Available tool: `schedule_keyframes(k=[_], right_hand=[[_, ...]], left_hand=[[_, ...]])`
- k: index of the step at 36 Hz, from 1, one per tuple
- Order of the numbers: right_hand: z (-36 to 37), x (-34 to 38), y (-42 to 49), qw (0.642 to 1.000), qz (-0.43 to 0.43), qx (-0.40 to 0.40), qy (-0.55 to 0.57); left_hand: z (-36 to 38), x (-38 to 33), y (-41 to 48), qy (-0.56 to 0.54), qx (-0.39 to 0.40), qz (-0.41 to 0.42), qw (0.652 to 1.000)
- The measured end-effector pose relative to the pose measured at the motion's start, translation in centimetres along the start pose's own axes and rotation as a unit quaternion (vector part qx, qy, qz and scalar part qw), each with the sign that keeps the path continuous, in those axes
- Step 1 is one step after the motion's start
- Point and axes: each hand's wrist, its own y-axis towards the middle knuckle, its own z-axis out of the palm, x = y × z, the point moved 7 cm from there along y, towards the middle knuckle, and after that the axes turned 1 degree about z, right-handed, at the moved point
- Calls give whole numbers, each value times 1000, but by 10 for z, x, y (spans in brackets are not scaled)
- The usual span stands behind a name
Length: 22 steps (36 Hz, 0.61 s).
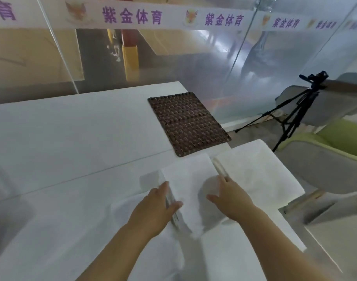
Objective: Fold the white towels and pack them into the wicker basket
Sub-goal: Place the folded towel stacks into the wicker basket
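A folded white towel [190, 185] lies on the white table [72, 138] just in front of me. My left hand [156, 206] grips its raised left edge, with the thumb lying over the top. My right hand [229, 197] reaches with straight fingers to the towel's right edge and touches it there, thumb spread. A second white towel [256, 173] lies flat to the right, overhanging the table's corner. The dark brown wicker basket [188, 122] sits just beyond both towels, at the table's right edge. More white cloth [149, 252] lies under my forearms.
A glass wall [214, 63] with a printed banner runs behind the table. To the right, off the table, stand a black tripod [295, 116] and grey and green chairs [325, 155]. The table's left half [52, 179] is bare white surface.
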Motion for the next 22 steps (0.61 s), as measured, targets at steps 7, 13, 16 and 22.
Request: schedule_keyframes(k=[7, 13, 16, 22], right_hand=[[22, 6, 31, 996, -30, 65, -56], [34, 20, 38, 993, -73, 97, -11], [41, 29, 38, 990, -98, 100, 6], [39, 27, 47, 981, -80, 108, 140]], left_hand=[[25, 1, 18, -80, -46, -82, 992], [29, 19, 13, -120, -88, -129, 981], [24, 31, 7, -154, -119, -148, 970], [21, 35, 0, -210, -151, -165, 952]])
